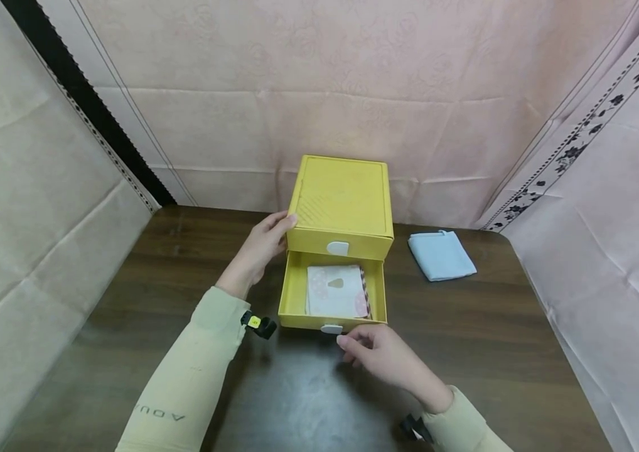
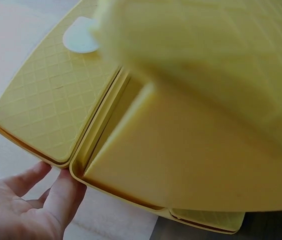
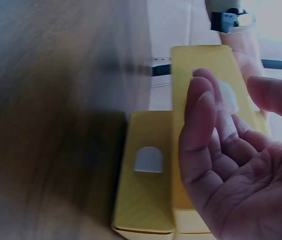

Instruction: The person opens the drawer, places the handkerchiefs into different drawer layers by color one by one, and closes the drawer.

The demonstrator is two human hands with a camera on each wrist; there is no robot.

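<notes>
A yellow two-drawer storage box (image 1: 342, 194) stands at the back of the table, its lower drawer (image 1: 285, 295) pulled out. In that drawer lies a folded white cloth (image 1: 335, 292) with pale pink patterning, a dark striped strip along its right side. My left hand (image 1: 260, 251) holds the box's left side near the upper front corner; the left wrist view shows its fingers (image 2: 63, 200) against the edge. By the lower drawer's front, right of its white tab (image 1: 331, 329), is my right hand (image 1: 378, 351). Its fingers are loosely bent, the thumb apart, nothing held.
A folded light blue cloth (image 1: 442, 255) lies on the brown wooden table (image 1: 184, 351) right of the box. Pale fabric (image 1: 353, 119) hangs behind and on both sides of the table. The upper drawer, with its white tab (image 1: 338, 248), is pushed in.
</notes>
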